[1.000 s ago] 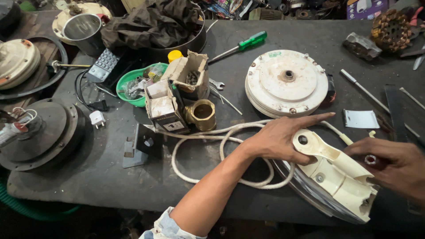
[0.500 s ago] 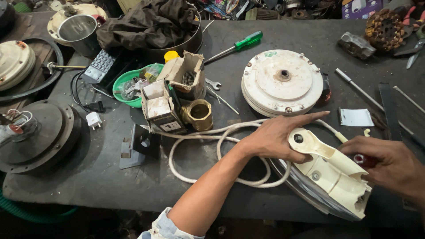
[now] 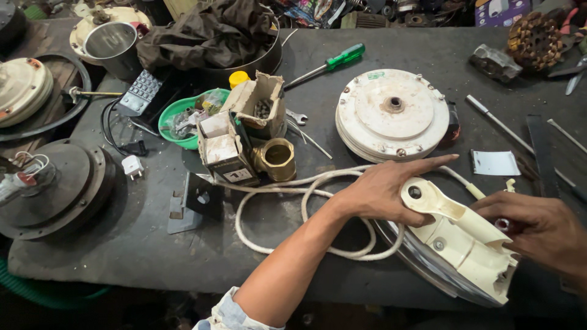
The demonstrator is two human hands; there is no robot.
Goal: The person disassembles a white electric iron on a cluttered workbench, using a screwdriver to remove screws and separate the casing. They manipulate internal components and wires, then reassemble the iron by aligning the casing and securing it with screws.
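Hands (image 3: 391,192) (image 3: 541,229) flank cream iron (image 3: 461,241) at bench edge (image 3: 306,288), cord (image 3: 293,195) coiled beside.

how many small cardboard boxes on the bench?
2. One open cardboard box holding small parts, beside the green bowl; one closed box just in front of it, left of the brass fitting. Clutter may hide more.

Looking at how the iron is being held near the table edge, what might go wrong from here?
The cream iron lies tilted at the table edge, so it might slip off if the left hand or right hand lets go. Its white cord loops loosely beside the brass fitting and could snag it.
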